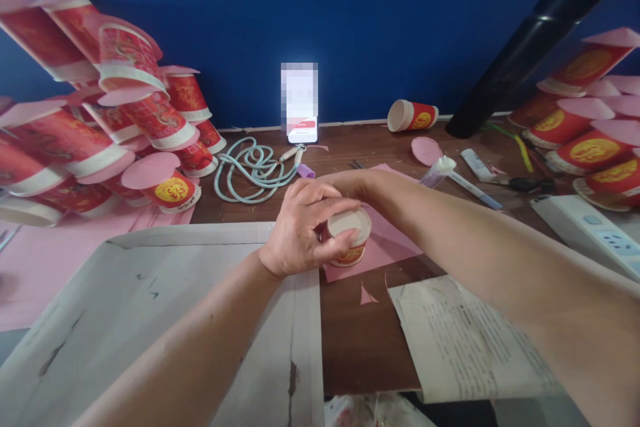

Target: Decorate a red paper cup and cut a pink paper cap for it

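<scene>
My left hand is closed around a red and yellow paper cup, thumb on the near side and fingers over the far side. The cup stands bottom-up on a sheet of pink paper. My right hand reaches in from the right, just beyond the cup. Its fingers are mostly hidden behind my left hand, so I cannot see what they hold. A small pink paper scrap lies on the table in front of the cup.
Stacked cups with pink paper discs rise at left, more cups at right. A lit phone, coiled cable, glue bottle, black flask, power strip, white board and printed sheet surround my arms.
</scene>
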Demonstrator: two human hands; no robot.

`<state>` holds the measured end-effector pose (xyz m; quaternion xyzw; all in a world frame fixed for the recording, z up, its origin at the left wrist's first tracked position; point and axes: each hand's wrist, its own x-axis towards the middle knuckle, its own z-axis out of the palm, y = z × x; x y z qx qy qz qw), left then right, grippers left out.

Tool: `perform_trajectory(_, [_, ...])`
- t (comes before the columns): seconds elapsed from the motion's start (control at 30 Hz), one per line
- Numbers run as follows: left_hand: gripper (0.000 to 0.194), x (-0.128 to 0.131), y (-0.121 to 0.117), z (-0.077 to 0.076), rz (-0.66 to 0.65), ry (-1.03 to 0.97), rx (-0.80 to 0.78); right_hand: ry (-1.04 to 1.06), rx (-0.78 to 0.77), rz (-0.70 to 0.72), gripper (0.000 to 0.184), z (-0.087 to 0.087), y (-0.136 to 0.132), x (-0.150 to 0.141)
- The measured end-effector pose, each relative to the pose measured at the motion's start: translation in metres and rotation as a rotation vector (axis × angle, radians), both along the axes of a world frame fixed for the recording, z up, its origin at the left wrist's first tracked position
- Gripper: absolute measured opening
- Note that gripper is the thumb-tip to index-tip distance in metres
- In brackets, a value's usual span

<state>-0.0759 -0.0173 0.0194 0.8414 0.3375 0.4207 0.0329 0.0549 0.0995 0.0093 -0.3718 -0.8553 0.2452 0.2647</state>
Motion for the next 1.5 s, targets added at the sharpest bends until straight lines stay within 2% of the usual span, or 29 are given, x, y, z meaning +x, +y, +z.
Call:
perform_trajectory(0.1, [0.036, 0.0, 0.0, 0.0, 0.012, 0.008, -0.011, -0.184, -0.172, 0.217, 0.007, 0.019, -0.009, 0.006])
perform_trajectory(0.17, [0.035, 0.0, 0.0, 0.0, 0.006, 0.004, -0.011, -0.257, -0.311, 0.288, 0.012, 0.034, -0.015, 0.014])
perform_trajectory(0.23, [0.034, 0.0, 0.0, 0.0, -0.003, 0.001, -0.015, -0.161, -0.415, 0.222, 0.014, 0.045, -0.023, 0.025])
perform_trajectory(0.27, [0.034, -0.001, 0.0, 0.0, -0.004, 0.0, -0.02, -0.095, -0.419, 0.133, 0.015, 0.049, -0.029, 0.031])
perform_trajectory(0.33, [0.034, -0.001, 0.0, 0.0, -0.001, -0.005, -0.031, 0.062, -0.286, -0.076, 0.018, 0.054, -0.047, 0.044])
perform_trajectory(0.4, [0.035, -0.001, 0.0, -0.001, -0.009, -0.023, -0.027, 0.242, -0.016, -0.28, 0.021, 0.055, -0.075, 0.055])
perform_trajectory(0.47, [0.033, -0.002, 0.0, -0.002, -0.035, -0.046, -0.01, 0.379, 0.228, -0.368, 0.014, 0.052, -0.108, 0.065])
perform_trajectory(0.5, [0.033, -0.002, 0.0, -0.002, -0.05, -0.052, -0.006, 0.403, 0.312, -0.346, 0.01, 0.05, -0.125, 0.068])
perform_trajectory(0.57, [0.033, -0.001, 0.0, -0.003, -0.058, -0.05, -0.011, 0.345, 0.407, -0.214, 0.015, 0.042, -0.155, 0.072])
perform_trajectory(0.67, [0.034, -0.001, 0.0, -0.004, -0.036, -0.045, -0.032, 0.162, 0.422, -0.007, 0.033, 0.027, -0.182, 0.071])
perform_trajectory(0.77, [0.034, -0.001, 0.0, -0.004, -0.042, -0.052, -0.035, 0.137, 0.456, 0.076, 0.049, 0.02, -0.189, 0.065])
perform_trajectory(0.9, [0.032, -0.001, -0.001, -0.002, -0.048, -0.054, -0.023, 0.159, 0.511, -0.08, 0.031, 0.024, -0.189, 0.065])
perform_trajectory(1.0, [0.032, -0.001, 0.0, -0.002, -0.05, -0.052, -0.021, 0.137, 0.518, -0.043, 0.025, 0.019, -0.187, 0.068])
perform_trajectory(1.07, [0.033, -0.001, 0.0, -0.003, -0.048, -0.048, -0.026, 0.072, 0.448, 0.097, 0.028, 0.011, -0.184, 0.069])
perform_trajectory(1.13, [0.033, -0.002, 0.0, -0.003, -0.047, -0.047, -0.028, 0.014, 0.365, 0.144, 0.025, 0.003, -0.182, 0.068])
perform_trajectory(1.3, [0.033, -0.001, 0.0, -0.004, -0.043, -0.062, -0.028, -0.037, 0.336, 0.098, 0.021, -0.002, -0.182, 0.064])
perform_trajectory(1.5, [0.032, -0.001, 0.0, -0.004, -0.056, -0.075, 0.005, -0.142, 0.313, 0.101, 0.03, 0.0, -0.184, 0.064])
